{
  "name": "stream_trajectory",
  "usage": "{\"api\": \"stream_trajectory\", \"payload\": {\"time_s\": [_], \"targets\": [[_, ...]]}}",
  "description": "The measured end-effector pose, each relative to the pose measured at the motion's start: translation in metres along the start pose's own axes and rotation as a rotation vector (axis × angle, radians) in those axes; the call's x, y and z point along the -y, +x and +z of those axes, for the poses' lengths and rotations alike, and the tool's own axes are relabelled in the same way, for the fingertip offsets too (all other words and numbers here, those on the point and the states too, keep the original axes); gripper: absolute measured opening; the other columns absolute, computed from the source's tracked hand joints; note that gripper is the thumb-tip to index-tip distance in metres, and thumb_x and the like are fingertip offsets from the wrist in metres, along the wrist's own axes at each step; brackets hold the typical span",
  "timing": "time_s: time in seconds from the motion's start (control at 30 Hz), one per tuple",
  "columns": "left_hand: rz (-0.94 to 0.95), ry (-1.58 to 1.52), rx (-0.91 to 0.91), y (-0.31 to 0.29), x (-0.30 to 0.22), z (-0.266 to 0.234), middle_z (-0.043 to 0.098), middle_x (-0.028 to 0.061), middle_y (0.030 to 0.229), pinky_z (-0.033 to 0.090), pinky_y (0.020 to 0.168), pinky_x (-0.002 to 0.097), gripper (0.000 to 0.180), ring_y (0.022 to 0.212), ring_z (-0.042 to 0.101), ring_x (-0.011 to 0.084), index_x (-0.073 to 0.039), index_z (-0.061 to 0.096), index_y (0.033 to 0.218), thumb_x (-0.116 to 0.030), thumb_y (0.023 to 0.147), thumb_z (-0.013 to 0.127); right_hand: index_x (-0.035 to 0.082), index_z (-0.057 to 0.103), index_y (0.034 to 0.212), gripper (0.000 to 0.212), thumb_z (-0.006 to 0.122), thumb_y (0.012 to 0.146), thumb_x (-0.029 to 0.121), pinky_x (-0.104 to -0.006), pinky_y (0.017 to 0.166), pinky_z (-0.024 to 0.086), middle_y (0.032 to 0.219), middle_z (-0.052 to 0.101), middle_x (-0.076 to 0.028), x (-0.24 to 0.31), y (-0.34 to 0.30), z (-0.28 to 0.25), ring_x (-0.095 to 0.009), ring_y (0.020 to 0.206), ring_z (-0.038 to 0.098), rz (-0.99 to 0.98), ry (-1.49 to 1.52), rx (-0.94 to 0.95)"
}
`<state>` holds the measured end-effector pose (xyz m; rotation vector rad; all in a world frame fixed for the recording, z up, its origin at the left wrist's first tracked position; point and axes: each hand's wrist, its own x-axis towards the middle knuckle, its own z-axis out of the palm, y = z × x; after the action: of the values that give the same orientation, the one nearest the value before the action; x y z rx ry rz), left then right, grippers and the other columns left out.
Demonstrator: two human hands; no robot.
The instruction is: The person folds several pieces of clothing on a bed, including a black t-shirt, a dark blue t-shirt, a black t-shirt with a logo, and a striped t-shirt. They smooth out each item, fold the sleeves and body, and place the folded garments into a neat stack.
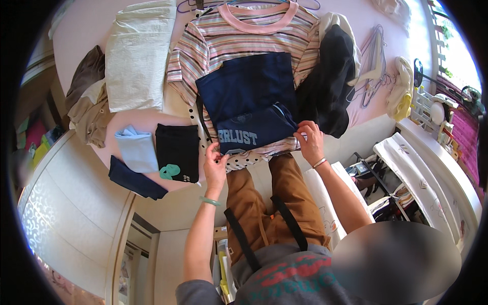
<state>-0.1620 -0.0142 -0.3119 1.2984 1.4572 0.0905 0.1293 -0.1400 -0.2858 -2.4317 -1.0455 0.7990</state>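
A navy garment [249, 81] with pale printed lettering lies partly folded, its lower part turned up over itself. At its lower left corner my left hand [215, 160] pinches the edge between thumb and fingers. My right hand [310, 141] closes on the lower right edge of the same fold. Under the navy garment spreads a striped T-shirt [244, 30] with a pink collar. White polka-dot cloth [243, 161] shows below the striped hem, near my left fingers.
Left of my hands lie a folded black garment [175, 147] with a green print, light blue cloth [136, 150] and dark navy cloth [136, 179]. Farther off are folded white trousers [137, 56] and brown clothes [91, 96]. Black clothing [330, 81] and hangers [373, 71] lie right on the pink bed [360, 113].
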Motion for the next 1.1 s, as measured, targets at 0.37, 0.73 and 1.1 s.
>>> {"api": "stream_trajectory", "payload": {"time_s": [0.37, 0.73, 1.1], "targets": [[0.752, 0.801, 0.197, 0.012, -0.055, 0.007, 0.033, 0.0155, 0.153, 0.025, 0.115, 0.0478, 0.084, 0.143, 0.030, 0.0307, -0.020, 0.039, 0.147, -0.015, 0.073, 0.078, 0.027, 0.045, 0.144, 0.074, 0.066, 0.075, 0.011, -0.0489, 0.116, 0.021, 0.157, 0.030, -0.002, 0.058, 0.022, -0.005, -0.025, 0.145, 0.026, -0.575, -0.451, 0.329], [0.537, 0.544, 0.410, 0.046, -0.038, -0.026, 0.059, 0.0142, 0.129, 0.031, 0.112, 0.0427, 0.049, 0.119, 0.055, 0.0277, -0.012, 0.056, 0.130, -0.007, 0.081, 0.060, 0.008, 0.056, 0.111, 0.039, 0.064, 0.073, 0.005, -0.0392, 0.112, 0.034, 0.124, 0.063, -0.007, 0.028, 0.071, -0.009, -0.025, 0.122, 0.055, -0.458, -0.059, 0.487], [0.143, -0.362, 0.002, 0.131, -0.101, -0.004, 0.051, -0.0035, 0.079, 0.038, 0.065, 0.0245, 0.041, 0.071, 0.044, 0.0081, 0.002, 0.061, 0.108, -0.038, 0.097, 0.060, 0.003, 0.065, 0.110, 0.022, 0.064, 0.090, 0.013, -0.0337, 0.082, 0.052, 0.100, 0.070, -0.016, 0.052, 0.186, -0.002, -0.031, 0.093, 0.068, -0.128, 0.343, -0.047]]}}
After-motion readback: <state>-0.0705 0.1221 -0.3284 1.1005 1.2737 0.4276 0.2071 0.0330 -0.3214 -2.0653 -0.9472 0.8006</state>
